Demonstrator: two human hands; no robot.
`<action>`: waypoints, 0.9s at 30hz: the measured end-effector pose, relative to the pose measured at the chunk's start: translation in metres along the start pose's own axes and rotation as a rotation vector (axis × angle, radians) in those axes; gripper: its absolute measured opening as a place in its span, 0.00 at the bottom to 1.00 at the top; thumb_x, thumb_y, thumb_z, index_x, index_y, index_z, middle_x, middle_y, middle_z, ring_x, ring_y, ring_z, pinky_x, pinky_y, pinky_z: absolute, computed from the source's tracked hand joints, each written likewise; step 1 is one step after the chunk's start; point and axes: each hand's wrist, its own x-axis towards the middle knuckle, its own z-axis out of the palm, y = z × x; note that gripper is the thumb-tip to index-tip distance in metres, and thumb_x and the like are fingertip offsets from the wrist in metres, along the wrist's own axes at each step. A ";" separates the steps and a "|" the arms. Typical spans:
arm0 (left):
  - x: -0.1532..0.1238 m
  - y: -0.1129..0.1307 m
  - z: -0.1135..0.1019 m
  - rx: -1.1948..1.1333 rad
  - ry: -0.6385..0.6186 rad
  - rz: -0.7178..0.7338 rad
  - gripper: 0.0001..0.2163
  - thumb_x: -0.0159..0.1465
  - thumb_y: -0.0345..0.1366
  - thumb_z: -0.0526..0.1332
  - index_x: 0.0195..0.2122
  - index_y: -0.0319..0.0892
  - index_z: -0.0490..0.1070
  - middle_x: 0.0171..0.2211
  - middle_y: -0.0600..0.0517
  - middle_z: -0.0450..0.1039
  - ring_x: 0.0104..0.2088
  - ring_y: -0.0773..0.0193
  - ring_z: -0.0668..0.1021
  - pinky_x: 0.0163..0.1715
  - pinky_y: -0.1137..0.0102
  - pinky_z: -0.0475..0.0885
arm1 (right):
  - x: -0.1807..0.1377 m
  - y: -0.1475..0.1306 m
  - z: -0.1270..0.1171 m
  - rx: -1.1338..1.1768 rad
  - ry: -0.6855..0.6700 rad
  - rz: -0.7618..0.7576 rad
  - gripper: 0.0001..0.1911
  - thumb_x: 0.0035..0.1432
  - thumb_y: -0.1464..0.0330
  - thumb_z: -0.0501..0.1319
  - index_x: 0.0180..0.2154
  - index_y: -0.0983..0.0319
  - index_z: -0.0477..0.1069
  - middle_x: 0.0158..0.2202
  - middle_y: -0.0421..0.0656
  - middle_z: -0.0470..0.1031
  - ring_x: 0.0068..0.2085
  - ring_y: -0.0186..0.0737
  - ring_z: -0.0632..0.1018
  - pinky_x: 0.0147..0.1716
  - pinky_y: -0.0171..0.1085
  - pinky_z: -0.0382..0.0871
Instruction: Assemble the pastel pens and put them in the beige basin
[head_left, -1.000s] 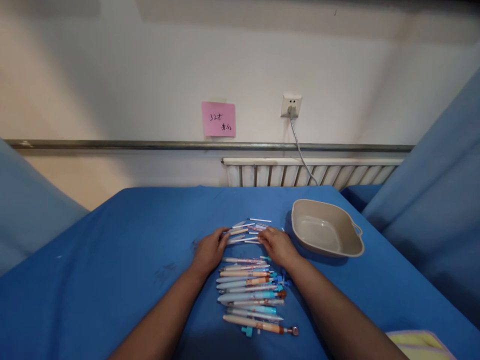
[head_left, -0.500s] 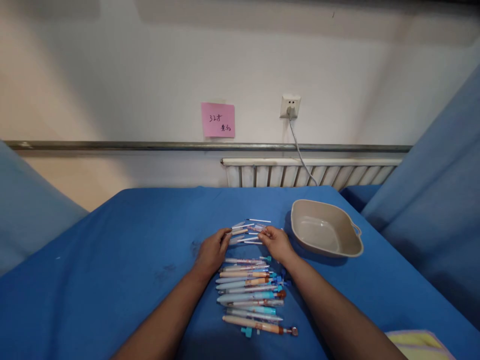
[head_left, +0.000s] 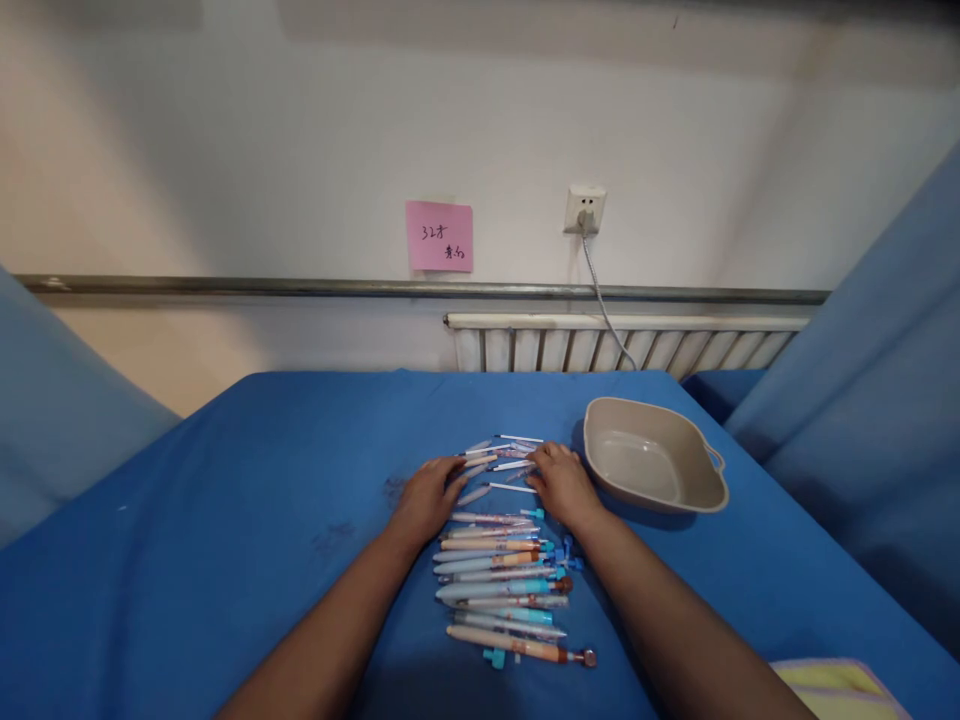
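White sticks (head_left: pixel 512 487) slid toward bench's (head_left: pixel 225 520) right edge with our right hand (head_left: pixel 564 490), fingers now spread. Sticks less bunched. Left hand (head_left: pixel 424 498) near pens (head_left: pixel 481 461); pinch, we can't tell.

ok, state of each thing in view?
Pens: lying in a rough column
White refills: lying loose
Pen parts: lying loose
Left hand: fingers bent beside pen parts, grip unclear
Right hand: at refills' right ends, grip unclear
Basin: upright, open-topped
Plug: in socket
Cord: slack
Pink note: stuck to wall
Yellow cloth: partly out of frame
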 end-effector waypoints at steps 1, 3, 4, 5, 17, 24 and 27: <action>-0.001 0.001 -0.002 -0.008 -0.018 0.024 0.12 0.62 0.39 0.56 0.44 0.42 0.71 0.40 0.48 0.76 0.42 0.58 0.75 0.44 0.66 0.68 | 0.000 -0.002 -0.003 -0.031 0.008 -0.005 0.14 0.56 0.69 0.61 0.46 0.59 0.70 0.46 0.48 0.71 0.49 0.48 0.68 0.47 0.43 0.59; -0.002 0.005 -0.007 -0.041 -0.111 0.084 0.10 0.61 0.39 0.57 0.41 0.43 0.73 0.36 0.50 0.76 0.37 0.60 0.75 0.40 0.69 0.69 | -0.001 -0.007 -0.005 -0.001 -0.001 -0.033 0.12 0.57 0.68 0.60 0.44 0.60 0.70 0.44 0.48 0.72 0.48 0.46 0.70 0.47 0.42 0.60; -0.003 0.007 -0.009 -0.063 -0.179 0.119 0.10 0.61 0.39 0.57 0.39 0.43 0.74 0.34 0.51 0.76 0.35 0.61 0.75 0.38 0.70 0.68 | -0.002 -0.009 -0.005 0.044 -0.029 -0.067 0.10 0.57 0.68 0.60 0.43 0.60 0.71 0.43 0.46 0.73 0.46 0.44 0.71 0.46 0.40 0.61; -0.003 0.009 -0.011 -0.084 -0.249 0.151 0.09 0.60 0.39 0.58 0.37 0.44 0.74 0.32 0.52 0.75 0.34 0.62 0.75 0.36 0.71 0.68 | -0.002 -0.012 -0.005 0.096 -0.073 -0.112 0.09 0.57 0.67 0.60 0.41 0.59 0.71 0.41 0.45 0.74 0.44 0.42 0.72 0.44 0.38 0.62; -0.006 0.016 -0.020 0.025 -0.313 0.346 0.07 0.60 0.36 0.60 0.39 0.44 0.74 0.44 0.48 0.70 0.46 0.57 0.71 0.48 0.65 0.64 | -0.007 -0.026 -0.001 -0.017 -0.217 -0.289 0.10 0.57 0.70 0.59 0.42 0.59 0.73 0.40 0.45 0.74 0.44 0.43 0.72 0.44 0.38 0.61; -0.005 0.011 -0.016 0.016 -0.287 0.319 0.05 0.62 0.33 0.57 0.36 0.43 0.71 0.39 0.49 0.70 0.43 0.60 0.72 0.46 0.67 0.66 | -0.008 -0.024 -0.002 0.048 -0.189 -0.301 0.11 0.59 0.66 0.59 0.44 0.60 0.72 0.42 0.46 0.72 0.45 0.41 0.71 0.45 0.37 0.62; -0.005 0.014 -0.013 0.003 -0.240 0.341 0.05 0.63 0.34 0.55 0.37 0.43 0.70 0.40 0.49 0.71 0.44 0.60 0.72 0.47 0.66 0.65 | -0.008 -0.026 0.002 0.093 -0.197 -0.304 0.11 0.59 0.65 0.59 0.44 0.59 0.72 0.41 0.45 0.74 0.45 0.41 0.72 0.45 0.38 0.62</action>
